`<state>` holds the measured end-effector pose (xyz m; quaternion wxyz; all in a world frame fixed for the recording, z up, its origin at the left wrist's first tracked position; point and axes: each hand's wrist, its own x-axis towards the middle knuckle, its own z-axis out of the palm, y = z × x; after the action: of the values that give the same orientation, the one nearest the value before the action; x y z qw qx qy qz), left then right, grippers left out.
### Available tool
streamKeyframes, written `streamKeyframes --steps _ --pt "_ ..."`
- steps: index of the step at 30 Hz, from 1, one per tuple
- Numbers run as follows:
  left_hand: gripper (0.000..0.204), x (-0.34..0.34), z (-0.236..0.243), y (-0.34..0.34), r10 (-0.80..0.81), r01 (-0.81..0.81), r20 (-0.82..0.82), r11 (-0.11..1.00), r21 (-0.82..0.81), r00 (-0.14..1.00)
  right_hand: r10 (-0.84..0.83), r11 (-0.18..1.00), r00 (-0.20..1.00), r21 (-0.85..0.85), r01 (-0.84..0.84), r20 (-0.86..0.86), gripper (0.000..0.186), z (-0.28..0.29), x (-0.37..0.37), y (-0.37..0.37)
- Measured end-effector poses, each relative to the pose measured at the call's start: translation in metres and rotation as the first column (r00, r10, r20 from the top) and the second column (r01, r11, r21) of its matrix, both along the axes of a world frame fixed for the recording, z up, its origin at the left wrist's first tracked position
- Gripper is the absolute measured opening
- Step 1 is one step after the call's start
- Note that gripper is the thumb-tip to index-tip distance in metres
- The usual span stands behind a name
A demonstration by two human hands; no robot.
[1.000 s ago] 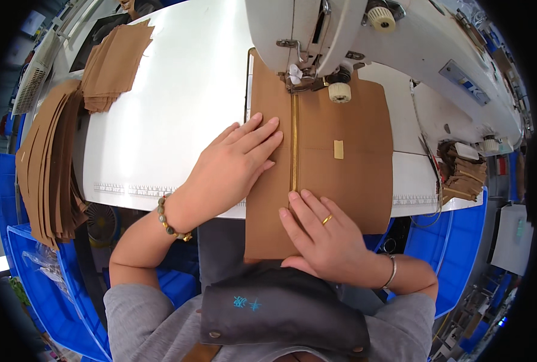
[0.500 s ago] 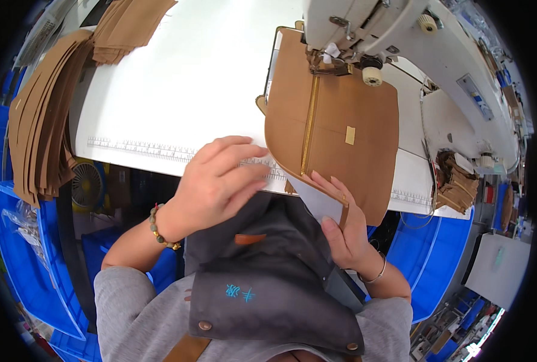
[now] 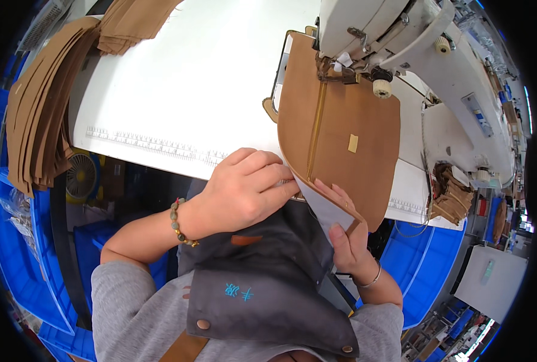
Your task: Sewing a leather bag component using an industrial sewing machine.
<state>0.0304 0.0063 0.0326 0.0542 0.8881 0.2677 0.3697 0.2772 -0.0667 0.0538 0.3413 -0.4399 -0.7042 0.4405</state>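
Note:
A brown leather-like panel [image 3: 374, 114] with a long gold zipper [image 3: 314, 136] and a small yellow tape piece lies under the sewing machine's needle area [image 3: 335, 69]. Its near edge curls up and shows a pale underside [image 3: 324, 208]. My right hand [image 3: 348, 238] grips this raised edge, thumb on the pale side and fingers over the brown face. At the panel's near left edge is my left hand [image 3: 250, 193], fingers curled together. Its fingertips reach the panel's underside, and what they pinch there is hidden.
The white sewing machine [image 3: 455, 78] stands at the far right of the white table [image 3: 178, 90]. Stacked brown pieces [image 3: 45, 108] hang over the table's left end. Brown scraps [image 3: 452, 193] lie at right. Blue bins [image 3: 33, 253] flank my body, with a fan [image 3: 82, 176] below the table.
My left hand has moved right to the panel's edge, and its spread fingers have closed together. The right hand still holds the curled edge. The whole view has shifted slightly.

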Motion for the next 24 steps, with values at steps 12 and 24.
streamKeyframes --steps 12,24 --pt "0.020 0.026 0.011 -0.028 0.160 -0.074 -0.422 0.974 0.213 0.892 -0.555 0.831 0.809 -0.083 0.550 -0.193 0.052 -0.004 0.090 0.031" --pt "0.016 0.027 0.006 -0.026 0.162 -0.078 -0.382 0.971 0.226 0.910 -0.301 0.707 0.949 -0.689 0.160 -0.089 0.033 -0.070 0.111 -0.016"
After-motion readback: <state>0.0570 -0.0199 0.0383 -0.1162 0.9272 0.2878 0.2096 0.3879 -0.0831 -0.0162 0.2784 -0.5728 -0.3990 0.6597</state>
